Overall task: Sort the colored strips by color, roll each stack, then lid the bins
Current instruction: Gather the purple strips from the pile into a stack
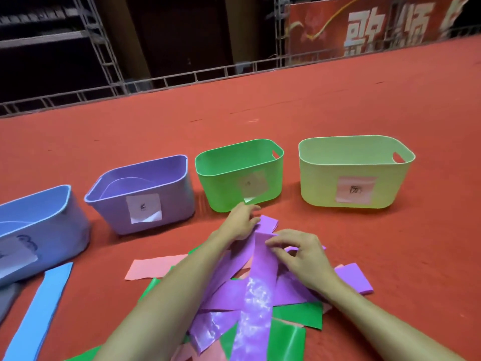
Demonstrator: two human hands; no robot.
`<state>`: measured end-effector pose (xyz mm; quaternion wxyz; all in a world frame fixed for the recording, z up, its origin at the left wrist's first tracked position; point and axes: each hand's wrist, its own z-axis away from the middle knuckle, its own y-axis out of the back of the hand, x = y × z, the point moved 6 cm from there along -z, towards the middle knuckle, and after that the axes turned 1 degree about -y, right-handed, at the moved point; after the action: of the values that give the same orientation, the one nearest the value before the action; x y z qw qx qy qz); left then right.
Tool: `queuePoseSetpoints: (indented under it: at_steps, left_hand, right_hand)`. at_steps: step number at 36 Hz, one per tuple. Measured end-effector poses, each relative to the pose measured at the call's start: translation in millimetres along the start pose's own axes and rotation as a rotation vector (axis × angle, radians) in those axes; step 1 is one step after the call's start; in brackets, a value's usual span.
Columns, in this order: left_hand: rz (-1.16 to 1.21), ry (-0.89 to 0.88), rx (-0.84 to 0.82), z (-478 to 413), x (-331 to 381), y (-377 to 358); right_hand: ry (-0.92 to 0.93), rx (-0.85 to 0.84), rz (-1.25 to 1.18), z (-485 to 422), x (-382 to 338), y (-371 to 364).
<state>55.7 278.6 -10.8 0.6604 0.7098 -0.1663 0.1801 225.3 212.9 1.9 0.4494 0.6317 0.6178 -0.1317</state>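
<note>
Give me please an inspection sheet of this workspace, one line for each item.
Surface: red carpet.
Job's things: blue bin, purple bin, green bin and yellow-green bin in a row, all without lids; purple strips, green strips and pink strips mixed in one pile; one blue strip lies beside the blue bin.
Clutter: grey thing at the left edge, unclear.
Grips: left hand holds the far end of the purple strips; right hand pinches one of them.
Cables: yellow line across the red banner, cable or print, cannot tell.
Surroundings: metal truss railing behind the carpet; banner beyond it.
</note>
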Motion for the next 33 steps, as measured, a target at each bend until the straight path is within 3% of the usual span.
queuePoseSetpoints:
  at_steps: [4, 15, 33]
  left_hand:
    - [-0.012, -0.009, -0.061, -16.6, -3.7, -15.5]
    - [0.318, -0.012, 0.179, 16.6, 3.4, 22.0]
    - [0.921, 0.036, 0.354, 168.3, 41.6, 154.4]
  right_hand:
    - [0.025, -0.003, 0.001, -1.7, 5.1, 1.1]
    - [-0.012, 0.034, -0.127, -4.9, -4.8, 6.9]
    - [0.134, 0.049, -0.212, -27.4, -160.4, 15.5]
